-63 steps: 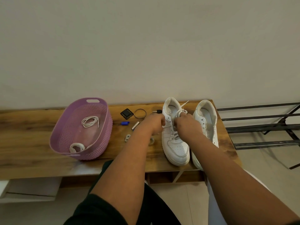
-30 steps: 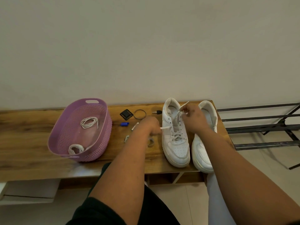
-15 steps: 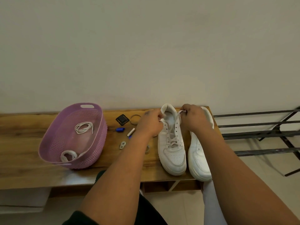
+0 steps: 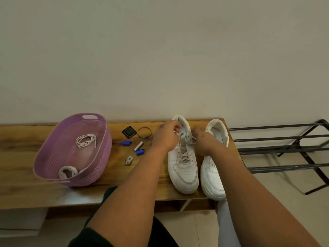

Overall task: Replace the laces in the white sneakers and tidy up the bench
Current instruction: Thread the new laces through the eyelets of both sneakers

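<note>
the laced sneaker [image 4: 183,157] stands on the bench [image 4: 21,175] beside its pair, and the left hand [image 4: 166,136] and right hand [image 4: 204,141] each pinch a lace end at its top eyelets, probably to tighten it.

1. The left sneaker [image 4: 183,168] is white. It stands on the worktop [image 4: 21,186], toe pointing at the person. A pale lace [image 4: 184,154] criss-crosses its front.
2. The right sneaker [image 4: 212,173] is white too. It stands just right of the left sneaker, touching it, and its toe hangs over the worktop edge.
3. A thin white lace coil [image 4: 86,140] lies well left of the left sneaker.
4. A thicker white lace bundle [image 4: 68,172] lies nearer the person than the coil.
</note>
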